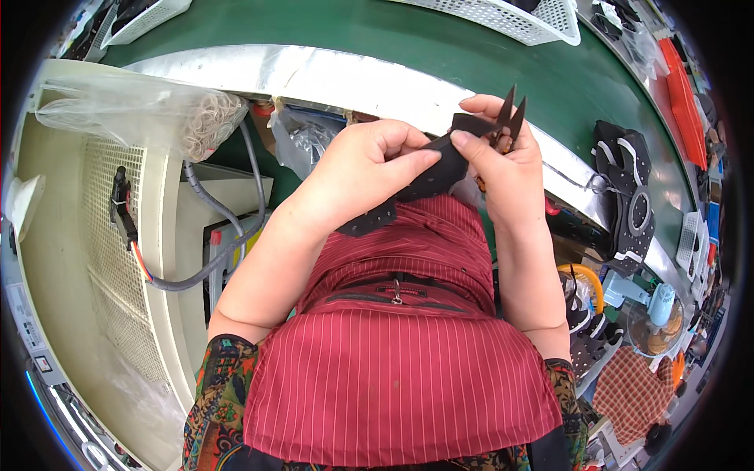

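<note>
Sitting up against a long green work table (440, 47) with a shiny metal edge, the person has a dark red pinstriped apron (393, 353) filling the lower middle of the view. Off to their left there's a cream-coloured perforated metal cabinet (102, 235) with a clear plastic bag of pale rubber bands (157, 114) on top, and a white plastic mesh basket (510, 16) sits at the far side of the table. Further right, a stack of black cut leather shoe pieces with white-edged holes (624, 192) lies on the table. Both hands are up in front of the chest, just past the table edge – the left hand (361, 169) pinches a flat black leather strip with small punched holes (428, 177) between thumb and fingers, while the right hand (503, 157) grips the strip's other end and also clutches small black thread snips (509, 118), blades pointing up – slightly apart.
</note>
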`<action>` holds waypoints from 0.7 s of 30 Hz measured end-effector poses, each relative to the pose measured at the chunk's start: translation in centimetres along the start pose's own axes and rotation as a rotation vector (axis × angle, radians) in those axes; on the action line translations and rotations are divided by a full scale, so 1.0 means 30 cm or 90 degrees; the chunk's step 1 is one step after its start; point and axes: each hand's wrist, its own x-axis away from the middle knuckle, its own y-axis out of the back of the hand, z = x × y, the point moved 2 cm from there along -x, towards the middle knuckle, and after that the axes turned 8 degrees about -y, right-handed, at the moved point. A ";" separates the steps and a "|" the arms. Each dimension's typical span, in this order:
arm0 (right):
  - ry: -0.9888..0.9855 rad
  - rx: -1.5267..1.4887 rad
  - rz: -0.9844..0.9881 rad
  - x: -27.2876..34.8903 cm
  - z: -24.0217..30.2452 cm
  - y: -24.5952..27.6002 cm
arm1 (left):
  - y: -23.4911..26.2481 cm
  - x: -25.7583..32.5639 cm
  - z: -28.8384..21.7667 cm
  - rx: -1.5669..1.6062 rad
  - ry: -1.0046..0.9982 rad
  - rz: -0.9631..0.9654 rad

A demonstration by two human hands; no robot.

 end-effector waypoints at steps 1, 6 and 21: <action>-0.008 -0.039 -0.005 0.001 0.001 0.007 | 0.006 0.008 0.008 -0.037 0.001 0.016; -0.021 -0.188 -0.043 -0.005 -0.007 0.078 | 0.059 0.086 0.108 -0.121 0.016 0.029; 0.304 0.044 -0.153 0.211 0.133 0.184 | 0.073 0.166 -0.076 -0.325 -0.347 -0.085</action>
